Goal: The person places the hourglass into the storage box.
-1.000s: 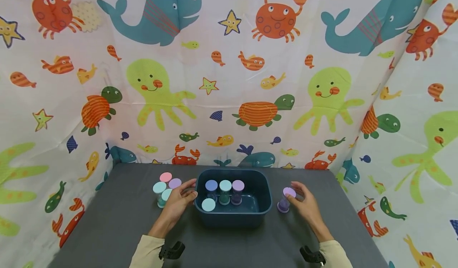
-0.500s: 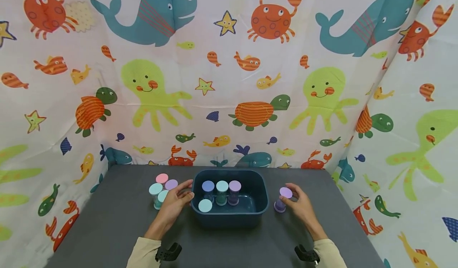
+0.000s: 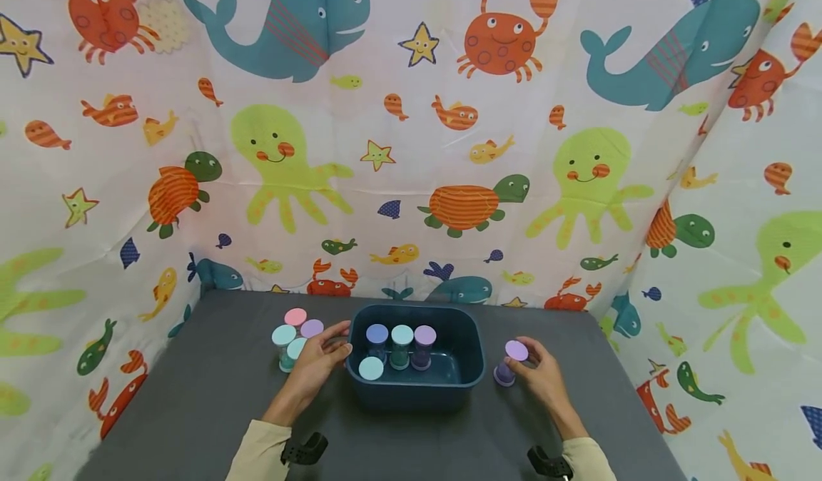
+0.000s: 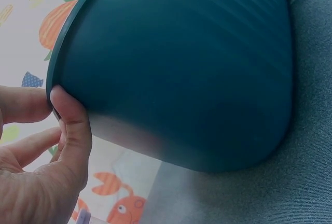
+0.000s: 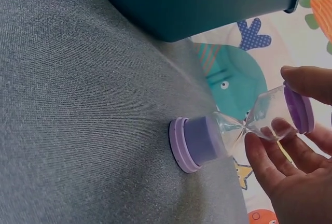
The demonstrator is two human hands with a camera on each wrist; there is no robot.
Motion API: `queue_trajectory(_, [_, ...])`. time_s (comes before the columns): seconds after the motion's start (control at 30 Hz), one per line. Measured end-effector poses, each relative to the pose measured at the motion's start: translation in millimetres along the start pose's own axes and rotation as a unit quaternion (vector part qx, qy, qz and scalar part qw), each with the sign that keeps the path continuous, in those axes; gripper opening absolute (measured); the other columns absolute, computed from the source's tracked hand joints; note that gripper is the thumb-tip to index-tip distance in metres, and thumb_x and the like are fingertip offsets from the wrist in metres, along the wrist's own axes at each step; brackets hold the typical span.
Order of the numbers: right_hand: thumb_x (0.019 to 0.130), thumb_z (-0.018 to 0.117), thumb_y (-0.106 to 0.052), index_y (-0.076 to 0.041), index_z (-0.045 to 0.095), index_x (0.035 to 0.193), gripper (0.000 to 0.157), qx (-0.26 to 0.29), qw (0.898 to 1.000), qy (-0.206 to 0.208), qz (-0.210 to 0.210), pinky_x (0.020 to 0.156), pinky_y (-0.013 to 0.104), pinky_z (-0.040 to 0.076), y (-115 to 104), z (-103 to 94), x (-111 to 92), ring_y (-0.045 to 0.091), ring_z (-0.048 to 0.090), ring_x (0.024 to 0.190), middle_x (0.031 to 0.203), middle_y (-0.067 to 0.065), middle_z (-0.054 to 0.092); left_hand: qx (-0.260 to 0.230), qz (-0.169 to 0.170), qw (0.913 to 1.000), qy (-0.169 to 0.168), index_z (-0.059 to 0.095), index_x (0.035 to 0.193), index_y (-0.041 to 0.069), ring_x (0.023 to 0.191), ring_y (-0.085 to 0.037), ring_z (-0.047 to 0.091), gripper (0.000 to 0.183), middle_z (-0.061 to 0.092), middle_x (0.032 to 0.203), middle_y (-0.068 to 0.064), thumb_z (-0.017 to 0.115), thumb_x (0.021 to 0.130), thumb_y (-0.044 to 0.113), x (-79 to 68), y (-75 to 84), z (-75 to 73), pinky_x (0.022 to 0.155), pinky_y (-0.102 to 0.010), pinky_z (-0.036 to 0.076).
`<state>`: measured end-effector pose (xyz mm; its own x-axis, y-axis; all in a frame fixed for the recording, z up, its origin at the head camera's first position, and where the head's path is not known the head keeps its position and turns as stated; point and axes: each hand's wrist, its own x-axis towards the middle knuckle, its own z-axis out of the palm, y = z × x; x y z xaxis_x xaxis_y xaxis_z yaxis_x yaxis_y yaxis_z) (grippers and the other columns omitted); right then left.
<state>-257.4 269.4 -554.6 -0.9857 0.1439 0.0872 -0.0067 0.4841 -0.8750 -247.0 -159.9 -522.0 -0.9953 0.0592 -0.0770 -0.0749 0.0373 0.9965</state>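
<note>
My left hand [image 3: 315, 368] pinches the left rim of a dark teal plastic bin [image 3: 417, 395], thumb outside, as the left wrist view shows. To the right of the bin, my right hand [image 3: 544, 377] holds a purple-capped hourglass [image 5: 228, 130] by its upper end. The thumb lies on the top cap and the fingers are round the upper glass. Its lower cap is on the grey table, and purple sand fills much of the lower bulb. Inside the bin are a blue hourglass [image 3: 377, 336], a purple one [image 3: 424, 338], a teal one [image 3: 402, 337] and another teal-capped one [image 3: 371, 368].
Several more hourglasses stand left of the bin, with pink [image 3: 295, 317], purple [image 3: 312, 327] and teal [image 3: 284, 335] caps, partly behind my left hand. The grey table [image 3: 411, 445] meets a curtain [image 3: 385, 210] printed with sea animals at the back and sides.
The head view shifts slightly. Both hands keep their holds on the bin rim and the hourglass, and neither thing visibly moves on the table.
</note>
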Motion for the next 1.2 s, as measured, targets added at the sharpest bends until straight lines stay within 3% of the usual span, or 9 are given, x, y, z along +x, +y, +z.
queue_trajectory(0.17, [0.086,0.076,-0.02,-0.002,0.054,0.132,0.053,0.008,1.0,0.014,0.003,0.105,0.047,0.044,-0.1,1.5,-2.4,0.032,0.056,0.12,0.13,0.02,0.06,-0.001,-0.004,1.0,0.0,0.052,0.14,0.011,0.11,-0.026,0.059,0.047,0.055,0.136,-0.016,0.062,0.094,0.007,0.8,-0.3,0.3,0.08,-0.026,0.053])
queue_trajectory(0.33, [0.085,0.077,-0.022,-0.004,0.056,0.13,0.052,0.009,1.0,0.017,0.011,0.093,0.023,0.047,0.4,-0.3,-1.2,0.03,0.057,0.119,0.128,0.018,0.062,-0.003,-0.003,1.0,0.002,0.052,0.14,0.01,0.11,-0.023,0.059,0.048,0.055,0.136,-0.016,0.062,0.094,0.006,1.9,-3.2,0.4,0.079,-0.026,0.053])
queue_trajectory(0.43, [0.086,0.077,-0.023,-0.005,0.055,0.131,0.054,0.008,1.0,0.013,0.015,0.09,0.017,0.045,-1.1,-2.5,-1.4,0.03,0.056,0.12,0.13,0.018,0.061,-0.002,-0.002,1.0,0.003,0.052,0.14,0.01,0.11,-0.023,0.059,0.047,0.055,0.136,-0.016,0.062,0.094,0.005,1.7,-3.4,0.6,0.079,-0.025,0.053])
queue_trajectory(0.67, [0.088,0.074,-0.025,-0.006,0.054,0.134,0.054,0.001,1.0,0.018,0.003,0.097,0.03,0.048,-16.6,-8.9,-4.5,0.03,0.054,0.124,0.134,0.017,0.058,-0.004,0.0,1.0,0.003,0.053,0.14,0.01,0.107,-0.023,0.059,0.047,0.056,0.135,-0.016,0.062,0.094,0.005,1.4,-2.4,1.3,0.078,-0.025,0.053])
queue_trajectory(0.9, [0.089,0.073,-0.033,-0.009,0.052,0.137,0.058,0.016,1.0,0.013,0.0,0.106,0.048,0.045,-36.6,-15.2,-6.7,0.03,0.052,0.13,0.139,0.014,0.057,-0.001,0.002,1.0,0.0,0.052,0.141,0.009,0.113,-0.033,0.057,0.047,0.053,0.136,-0.018,0.06,0.095,0.004,-0.1,-1.8,2.0,0.077,-0.025,0.053])
queue_trajectory(1.2, [0.088,0.073,-0.036,-0.009,0.051,0.14,0.063,0.023,0.999,0.02,-0.018,0.104,0.042,0.047,-66.1,-24.4,-5.3,0.029,0.053,0.128,0.14,0.014,0.055,-0.001,0.004,1.0,-0.002,0.052,0.141,0.01,0.114,-0.034,0.056,0.047,0.054,0.136,-0.017,0.06,0.095,0.004,-0.5,-0.3,2.9,0.077,-0.026,0.053])
